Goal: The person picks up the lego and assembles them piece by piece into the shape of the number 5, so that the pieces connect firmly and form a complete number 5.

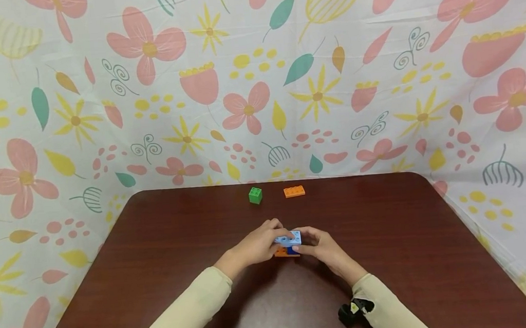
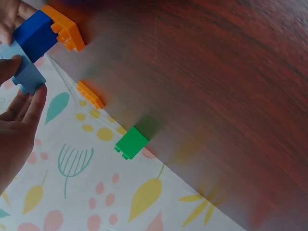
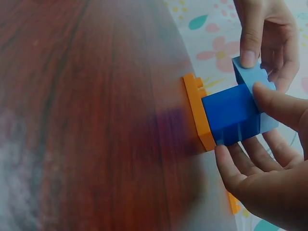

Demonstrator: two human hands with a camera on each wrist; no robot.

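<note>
A stack of toy building bricks is between my hands in the middle of the table. A light blue brick [image 1: 295, 238] tops a dark blue brick [image 3: 231, 114], which sits on a flat orange brick [image 3: 196, 113]. With thumb and fingers, my left hand [image 1: 261, 244] pinches one end of the light blue brick. My right hand [image 1: 326, 250] grips the stack from the other side. Its thumb presses the light blue brick, and fingertips touch the dark blue brick in the right wrist view. Whether the stack's base touches the table I cannot tell.
Toward the back edge of the dark wooden table [image 1: 180, 227] stand a green brick [image 1: 255, 195] and, to its right, another flat orange brick [image 1: 294, 191]. A patterned cloth [image 1: 256, 72] hangs behind the table. A black device [image 1: 354, 311] is strapped at my right wrist.
</note>
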